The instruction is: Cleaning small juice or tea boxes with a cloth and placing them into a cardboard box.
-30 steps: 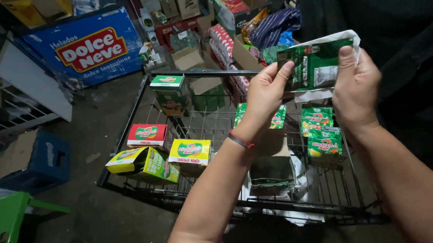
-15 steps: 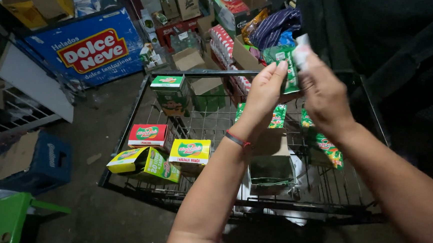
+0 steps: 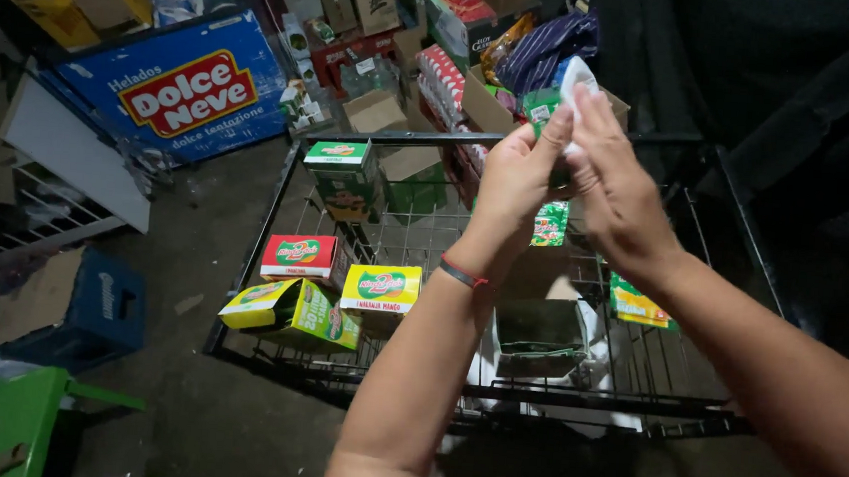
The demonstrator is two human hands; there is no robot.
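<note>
Both hands are raised together above a black wire rack (image 3: pixel 337 381), close to its far edge. The left hand (image 3: pixel 515 175) and the right hand (image 3: pixel 616 186) hold between them a small green and white wrapper (image 3: pixel 563 95), folded or crumpled. The fingers of the left hand are pressed together and curled, and their tips pinch the lower part of the wrapper. The fingers of the right hand lie flat and close together along its other side, so the wrapper is squeezed between the two hands; only its white top and a little green show above the fingertips. A thin red bracelet (image 3: pixel 464 271) is around the left wrist.

On the rack below the hands several small cartons lie apart from each other. A green carton (image 3: pixel 342 170) stands upright near the far left corner. Nearer to the front there is a red carton (image 3: pixel 298 256), just beside it a yellow carton (image 3: pixel 380 290), and a yellow and green carton (image 3: pixel 287 311) lying on its side at the front left edge. A flattened green packet (image 3: pixel 549 223) shows between the two forearms, and another packet (image 3: pixel 639 305) with an orange edge lies under the right forearm. A dark open box (image 3: pixel 541 334) sits on the rack close to the front.

Behind the rack, a big blue sign board (image 3: pixel 173 91) leans on the concrete floor (image 3: pixel 198 254), and cardboard boxes (image 3: pixel 378 113) with goods are stacked there. A green stool (image 3: pixel 1 419) is at the lower left.
</note>
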